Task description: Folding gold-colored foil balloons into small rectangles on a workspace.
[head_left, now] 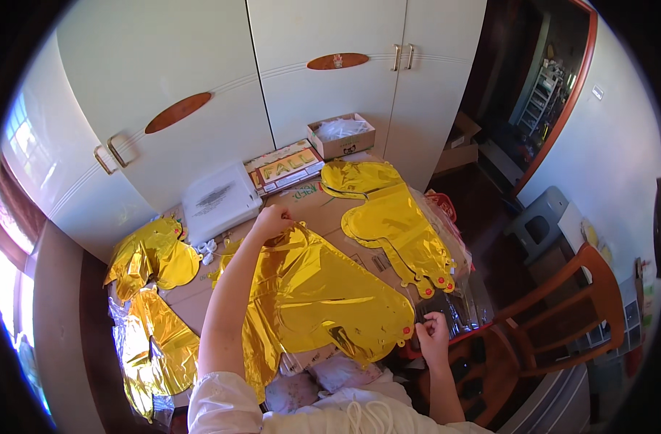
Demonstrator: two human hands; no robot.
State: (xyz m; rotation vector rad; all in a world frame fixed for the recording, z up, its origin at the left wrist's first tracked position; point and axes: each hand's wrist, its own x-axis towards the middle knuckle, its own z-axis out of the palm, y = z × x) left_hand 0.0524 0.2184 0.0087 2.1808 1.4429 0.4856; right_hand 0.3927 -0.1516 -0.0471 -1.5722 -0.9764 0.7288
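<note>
A large flat gold foil balloon [330, 289] with a small red dot near its right end spreads in front of me, over the table's near edge. My left hand [274, 220] reaches across and is closed on its far upper edge, fingertips partly hidden. By the balloon's right end, my right hand [433, 334] is closed with thumb and finger together. Whether anything small is pinched there I cannot make out. More flat gold foil balloons [399, 217] with red dots lie beyond to the right. Others, a crumpled foil balloon [153, 253] and a foil piece [160, 340], lie at the left.
Along the cardboard-covered table's back stand a white plastic case [220, 202], a flat printed box [287, 168] and a carton [342, 136] of clear plastic bits. Cream cupboards [330, 43] rise behind. A wooden chair [562, 318] and a grey stool [539, 223] stand at the right.
</note>
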